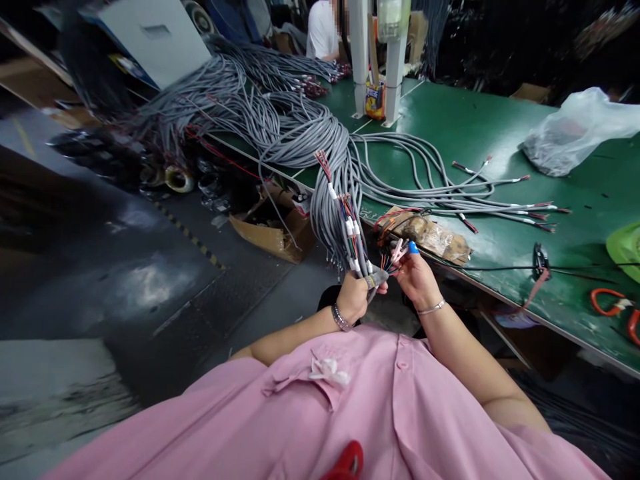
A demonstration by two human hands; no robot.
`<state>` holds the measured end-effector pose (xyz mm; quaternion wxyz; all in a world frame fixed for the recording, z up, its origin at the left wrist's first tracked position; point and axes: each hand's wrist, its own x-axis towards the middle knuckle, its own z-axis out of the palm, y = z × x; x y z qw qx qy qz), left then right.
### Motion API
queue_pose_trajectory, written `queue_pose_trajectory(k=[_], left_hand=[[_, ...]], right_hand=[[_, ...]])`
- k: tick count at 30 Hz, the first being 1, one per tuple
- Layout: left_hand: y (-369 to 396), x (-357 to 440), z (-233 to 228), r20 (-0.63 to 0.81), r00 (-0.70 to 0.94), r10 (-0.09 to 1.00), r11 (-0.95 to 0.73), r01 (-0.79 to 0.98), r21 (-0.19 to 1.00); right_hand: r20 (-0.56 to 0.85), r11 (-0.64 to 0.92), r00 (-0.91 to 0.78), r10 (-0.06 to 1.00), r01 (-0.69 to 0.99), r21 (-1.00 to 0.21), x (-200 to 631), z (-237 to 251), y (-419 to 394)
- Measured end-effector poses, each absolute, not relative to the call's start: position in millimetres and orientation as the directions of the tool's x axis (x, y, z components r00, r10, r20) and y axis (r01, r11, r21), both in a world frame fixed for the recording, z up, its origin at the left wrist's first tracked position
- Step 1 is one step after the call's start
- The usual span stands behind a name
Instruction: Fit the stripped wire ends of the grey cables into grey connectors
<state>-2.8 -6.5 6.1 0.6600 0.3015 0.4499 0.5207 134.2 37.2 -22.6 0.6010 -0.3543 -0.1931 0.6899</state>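
Near the middle of the frame, our left hand (353, 297) is closed in a fist around the end of a grey cable (345, 220), which hangs down from the big bundle of cables (280, 127) spilling across the upper left of the green desk (590, 200). Our right hand (417, 279), just beside the left, has its fingertips pinched on the thin coloured wires (389, 262) fanning out of that cable end; one fingertip wears a blue cap (413, 248). Right above our hands, at the desk edge, lies a brown wrapped packet (430, 235). Loose cables (450, 193) stretch to the right across the desk. A clear plastic bag (575, 133) sits at upper right, and red-handled pliers (615, 308) lie at the right edge. Another person (323, 30) sits at the top centre.
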Motion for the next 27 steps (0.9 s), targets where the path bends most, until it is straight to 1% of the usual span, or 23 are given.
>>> queue_pose_trajectory(k=[3, 5, 7, 10, 12, 14, 17, 20, 23, 27], left_hand=[[-4, 0, 7, -0.289, 0.044, 0.956, 0.279, -0.429, 0.859], [-2, 1, 7, -0.291, 0.043, 0.956, 0.28, -0.434, 0.856], [-2, 2, 6, -0.29, 0.044, 0.956, 0.28, -0.433, 0.857], [-1, 3, 2, -0.293, 0.047, 0.955, 0.285, -0.425, 0.859], [0, 4, -2, -0.295, 0.046, 0.954, 0.287, -0.419, 0.861], [1, 4, -5, -0.295, 0.046, 0.954, 0.287, -0.416, 0.863], [0, 3, -6, -0.298, 0.043, 0.954, 0.289, -0.407, 0.867], [-3, 1, -5, -0.291, 0.042, 0.956, 0.283, -0.406, 0.869], [-6, -4, -2, -0.278, 0.05, 0.959, 0.272, -0.423, 0.864], [-9, -7, -1, -0.265, 0.038, 0.963, 0.255, -0.434, 0.864]], right_hand=[[-0.17, -0.062, 0.145, 0.975, -0.559, -0.827, 134, -29, 35], [-0.143, -0.021, 0.19, 0.971, -0.528, -0.849, 133, -31, 35], [-0.191, -0.088, 0.109, 0.976, -0.601, -0.795, 132, -30, 37], [-0.285, -0.23, -0.045, 0.957, -0.717, -0.658, 130, -25, 42], [-0.313, -0.245, -0.057, 0.948, -0.759, -0.603, 128, -23, 45], [-0.32, -0.229, -0.042, 0.947, -0.785, -0.575, 127, -23, 46], [-0.317, -0.225, -0.047, 0.947, -0.802, -0.553, 127, -27, 45], [-0.305, -0.247, -0.085, 0.949, -0.801, -0.546, 130, -32, 41], [-0.283, -0.303, -0.165, 0.945, -0.766, -0.567, 136, -33, 36], [-0.274, -0.41, -0.305, 0.912, -0.669, -0.62, 144, -25, 27]])
